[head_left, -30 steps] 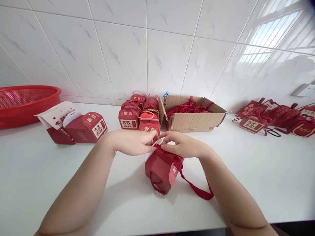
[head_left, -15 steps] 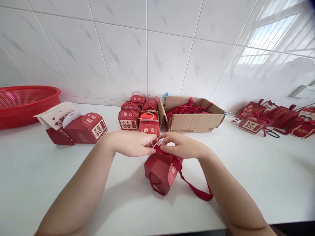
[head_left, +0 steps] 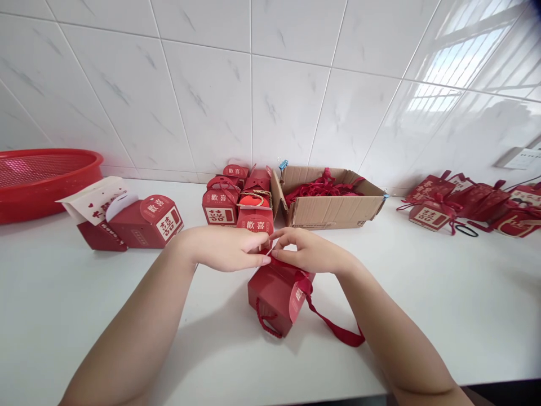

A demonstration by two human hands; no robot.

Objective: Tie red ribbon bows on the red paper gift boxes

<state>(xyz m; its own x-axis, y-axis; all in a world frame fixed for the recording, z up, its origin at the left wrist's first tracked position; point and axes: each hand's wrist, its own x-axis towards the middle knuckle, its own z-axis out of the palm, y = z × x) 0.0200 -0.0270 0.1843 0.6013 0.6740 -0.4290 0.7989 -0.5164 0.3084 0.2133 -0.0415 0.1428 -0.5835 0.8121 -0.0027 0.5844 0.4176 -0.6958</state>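
A red gift box [head_left: 270, 290] with a rounded flap stands on the white counter in front of me, a twisted red cord handle [head_left: 266, 324] on its near side. A red ribbon [head_left: 333, 330] runs from a loop on its right side down onto the counter. At the box's far top edge, my left hand [head_left: 232, 248] pinches with thumb and fingers by a pale flap edge. Facing it, my right hand [head_left: 306, 250] pinches the same top edge where the ribbon lies. The fingertips of both hands nearly meet, and they partly hide the box's top.
Several red boxes [head_left: 220, 206] stand behind my hands, beside a cardboard box [head_left: 332, 211] of red ribbons. Two boxes [head_left: 141, 225] sit at left near a red plastic basket [head_left: 46, 186]. More ribboned boxes [head_left: 431, 217] and a black ring [head_left: 466, 230] lie at right. A tiled wall closes the back.
My fingertips have shifted slightly at the box's top, and the pale flap between them shows less. My right hand has moved a little left. The box stays in place.
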